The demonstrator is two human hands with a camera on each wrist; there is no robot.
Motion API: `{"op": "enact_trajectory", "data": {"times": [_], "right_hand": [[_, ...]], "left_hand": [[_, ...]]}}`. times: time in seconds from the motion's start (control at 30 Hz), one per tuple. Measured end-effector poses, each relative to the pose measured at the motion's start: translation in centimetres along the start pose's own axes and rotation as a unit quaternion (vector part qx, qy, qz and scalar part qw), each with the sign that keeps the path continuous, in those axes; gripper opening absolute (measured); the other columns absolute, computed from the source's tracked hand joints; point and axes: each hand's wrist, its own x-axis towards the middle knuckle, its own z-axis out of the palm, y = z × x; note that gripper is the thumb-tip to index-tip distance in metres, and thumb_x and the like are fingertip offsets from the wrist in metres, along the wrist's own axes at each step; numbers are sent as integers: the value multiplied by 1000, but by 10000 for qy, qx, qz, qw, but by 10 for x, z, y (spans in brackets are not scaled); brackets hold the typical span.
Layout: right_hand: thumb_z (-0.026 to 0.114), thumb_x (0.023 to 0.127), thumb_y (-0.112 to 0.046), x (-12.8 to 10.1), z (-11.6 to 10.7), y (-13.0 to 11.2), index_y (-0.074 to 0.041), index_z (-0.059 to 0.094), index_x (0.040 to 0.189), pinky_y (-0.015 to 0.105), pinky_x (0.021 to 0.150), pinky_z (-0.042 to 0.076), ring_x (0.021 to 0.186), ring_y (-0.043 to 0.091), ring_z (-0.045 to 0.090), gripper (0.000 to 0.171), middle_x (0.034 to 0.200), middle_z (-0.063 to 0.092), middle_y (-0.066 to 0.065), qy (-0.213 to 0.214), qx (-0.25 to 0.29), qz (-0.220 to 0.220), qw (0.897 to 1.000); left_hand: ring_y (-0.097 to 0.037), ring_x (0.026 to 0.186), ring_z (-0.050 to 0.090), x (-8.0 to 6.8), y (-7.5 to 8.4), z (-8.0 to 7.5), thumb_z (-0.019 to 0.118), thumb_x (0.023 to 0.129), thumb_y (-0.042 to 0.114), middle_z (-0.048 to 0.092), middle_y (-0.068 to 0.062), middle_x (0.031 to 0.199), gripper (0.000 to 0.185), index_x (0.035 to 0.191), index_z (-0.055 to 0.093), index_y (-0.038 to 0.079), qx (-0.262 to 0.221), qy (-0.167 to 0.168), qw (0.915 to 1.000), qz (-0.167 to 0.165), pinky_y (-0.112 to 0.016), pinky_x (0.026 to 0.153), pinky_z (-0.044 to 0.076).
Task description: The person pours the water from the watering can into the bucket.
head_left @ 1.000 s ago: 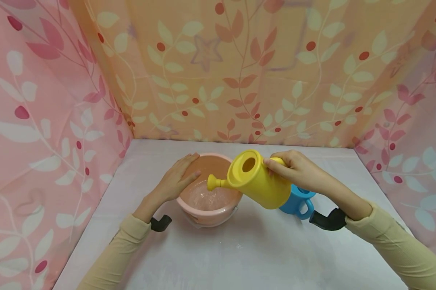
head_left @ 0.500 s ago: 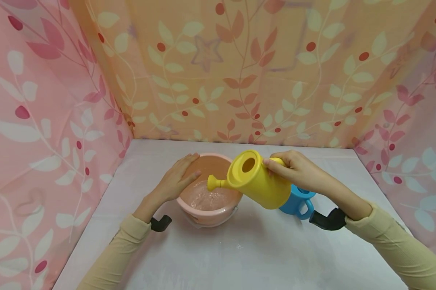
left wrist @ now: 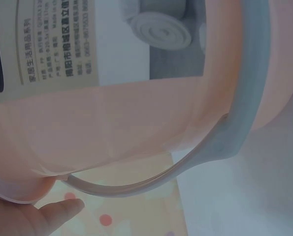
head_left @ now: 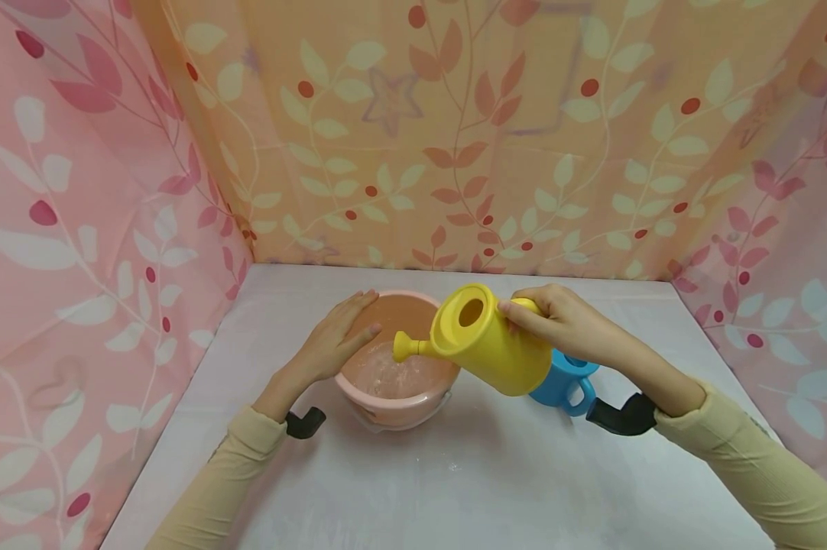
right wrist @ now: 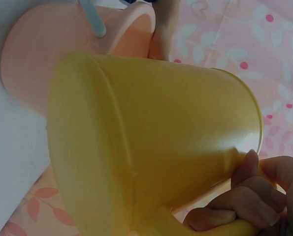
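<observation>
A yellow watering can (head_left: 499, 347) is tilted over the right side of a pink bucket (head_left: 394, 412), its spout pointing left above the opening. My right hand (head_left: 558, 317) grips the can's handle, and in the right wrist view its fingers (right wrist: 244, 201) curl round that handle. Rippling water (head_left: 393, 378) lies in the bucket. On the bucket's left rim rests my left hand (head_left: 338, 340), fingers fairly straight, thumb toward the inside. The left wrist view shows the bucket's outer wall (left wrist: 102, 123) with a label and a grey handle (left wrist: 225, 137) hanging down.
Behind the watering can stands a blue cup with a handle (head_left: 570, 386), partly hidden by it. A few water drops (head_left: 452, 466) lie on the white tabletop (head_left: 523, 489). Floral cloth (head_left: 427, 191) hangs behind the table and on both sides.
The ripples on the water in the bucket differ from frame to frame. Both hands, the watering can and the bucket hold nearly the same places.
</observation>
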Motion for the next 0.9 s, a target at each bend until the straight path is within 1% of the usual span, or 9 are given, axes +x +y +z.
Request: {"op": "enact_trajectory", "data": {"times": [0.53,0.9], "right_hand": [[51,95,-35,0,-1,0,-11,58,77,27,54,48,65,21,54,31,63,50,5,-21,-24,-29,10000],[51,95,-35,0,-1,0,-11,58,77,27,54,48,65,21,53,31,63,50,5,13,-53,-7,10000]], "left_hand": [[-21,142,17,0,1,0,38,94,56,26,2,152,64,147,26,24,-3,-1,10000,3,-54,111,19],[-24,141,18,0,1,0,37,94,57,27,-2,152,64,147,27,23,-1,18,10000,47,-54,110,19]]}}
